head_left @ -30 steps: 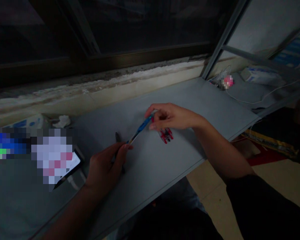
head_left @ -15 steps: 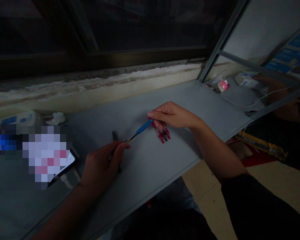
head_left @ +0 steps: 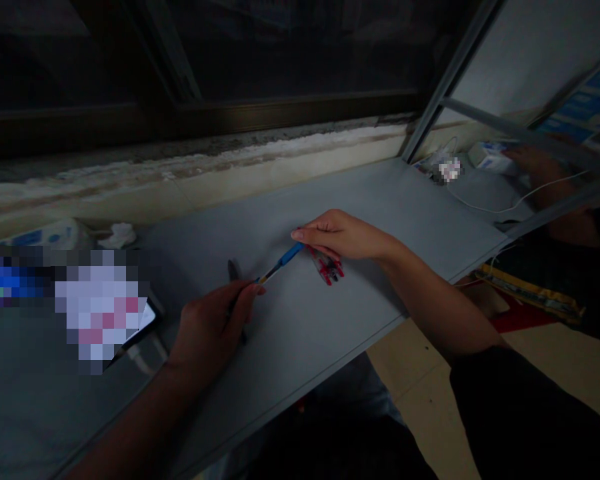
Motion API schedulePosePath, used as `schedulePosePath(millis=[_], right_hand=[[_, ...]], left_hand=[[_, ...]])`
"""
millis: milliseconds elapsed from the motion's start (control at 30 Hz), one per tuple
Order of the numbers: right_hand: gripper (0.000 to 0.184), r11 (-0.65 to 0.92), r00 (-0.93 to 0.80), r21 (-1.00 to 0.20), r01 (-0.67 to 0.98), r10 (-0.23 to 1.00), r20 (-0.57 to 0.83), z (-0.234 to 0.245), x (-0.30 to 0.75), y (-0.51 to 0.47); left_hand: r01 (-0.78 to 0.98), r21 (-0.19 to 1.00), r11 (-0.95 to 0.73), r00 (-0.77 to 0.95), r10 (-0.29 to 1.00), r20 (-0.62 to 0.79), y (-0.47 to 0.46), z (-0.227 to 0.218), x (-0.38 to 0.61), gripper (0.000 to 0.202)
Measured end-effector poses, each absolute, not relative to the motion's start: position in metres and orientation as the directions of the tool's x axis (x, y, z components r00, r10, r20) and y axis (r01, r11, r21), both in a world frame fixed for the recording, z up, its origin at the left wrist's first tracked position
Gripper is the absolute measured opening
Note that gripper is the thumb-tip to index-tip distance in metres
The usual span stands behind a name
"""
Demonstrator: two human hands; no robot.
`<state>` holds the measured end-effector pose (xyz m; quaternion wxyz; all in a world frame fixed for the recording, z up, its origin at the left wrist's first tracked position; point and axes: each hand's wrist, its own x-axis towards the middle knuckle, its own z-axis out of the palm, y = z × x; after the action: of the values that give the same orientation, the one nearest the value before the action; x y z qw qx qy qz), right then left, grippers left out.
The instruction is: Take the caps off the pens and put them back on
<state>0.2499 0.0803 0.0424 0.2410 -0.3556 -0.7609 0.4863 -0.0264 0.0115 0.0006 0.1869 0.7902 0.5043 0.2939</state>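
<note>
A slim pen (head_left: 291, 254) with a blue section and a clear, yellowish part spans the gap between my hands, above the grey desk. My left hand (head_left: 213, 323) pinches its lower left end. At the blue upper end, the thumb and fingers of my right hand (head_left: 347, 235) are closed on it. Beneath my right hand lie several small red, black and clear pieces (head_left: 329, 270), too dim to name for sure. A long dark object (head_left: 233, 269) rests on the desk, partly hidden by my left hand.
At left are a lit phone (head_left: 143, 323) with a white cable, a tissue pack (head_left: 45, 237) and crumpled tissue (head_left: 119, 235). A metal frame (head_left: 430, 123) stands at right. Beyond it another person's hand (head_left: 527, 159) is by a white box (head_left: 490, 157). The desk (head_left: 300, 327) ends toward me.
My hands have come slightly closer along the pen, leaving less of it showing. The other person's hand now shows by the white box. The view has shifted a little.
</note>
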Motion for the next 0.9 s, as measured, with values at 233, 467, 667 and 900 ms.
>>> schedulePosePath(millis=[233, 467, 667, 900], right_hand=[[0.060, 0.211, -0.496, -0.936, 0.283, 0.867, 0.045, 0.038, 0.240, 0.077], [0.053, 0.287, -0.367, -0.910, 0.300, 0.915, 0.168, 0.024, 0.231, 0.078], [0.047, 0.223, -0.419, -0.950, 0.220, 0.901, 0.115, 0.028, 0.228, 0.075], [0.043, 0.100, -0.497, -0.978, 0.182, 0.868, -0.004, 0.026, 0.224, 0.076]], left_hand=[[0.678, 0.616, -0.401, 0.246, 0.914, 0.323, 0.005, -0.001, -0.021, 0.033], [0.496, 0.624, -0.604, 0.556, 0.773, 0.306, 0.001, -0.005, -0.015, 0.029], [0.355, 0.550, -0.756, 0.733, 0.590, 0.339, 0.001, -0.011, -0.015, 0.020], [0.318, 0.475, -0.820, 0.750, 0.524, 0.403, -0.005, -0.008, -0.017, 0.025]])
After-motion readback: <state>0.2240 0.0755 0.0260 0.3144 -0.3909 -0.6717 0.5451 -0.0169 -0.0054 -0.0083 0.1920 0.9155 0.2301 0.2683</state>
